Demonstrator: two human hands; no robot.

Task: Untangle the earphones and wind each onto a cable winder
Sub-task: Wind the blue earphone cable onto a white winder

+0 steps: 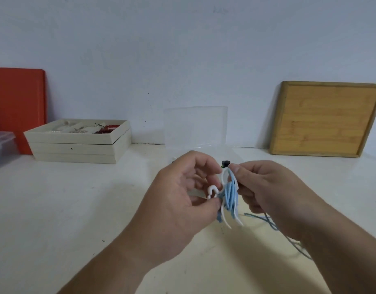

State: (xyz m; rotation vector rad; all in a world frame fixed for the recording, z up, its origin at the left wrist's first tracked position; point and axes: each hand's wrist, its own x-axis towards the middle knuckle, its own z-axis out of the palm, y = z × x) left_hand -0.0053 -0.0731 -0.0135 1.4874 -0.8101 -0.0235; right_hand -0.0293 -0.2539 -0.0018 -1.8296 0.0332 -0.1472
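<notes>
Above the white table (76, 209), both hands hold a white cable winder (213, 190) with light blue earphone cable (230, 194) wrapped round it in several loops. My left hand (182, 194) pinches the winder's left side between thumb and fingers. My right hand (265, 187) pinches the top of the blue loops, next to a small dark earbud tip (225, 163). White prongs of the winder stick out below the bundle. A darker teal cable (274, 227) trails on the table under my right wrist.
A clear plastic box (195, 126) stands behind the hands by the wall. Stacked beige trays (76, 148) with beads sit at back left, beside an orange board (17, 98) and a clear tub (2, 147). A wooden tray (327, 119) leans on the wall at right.
</notes>
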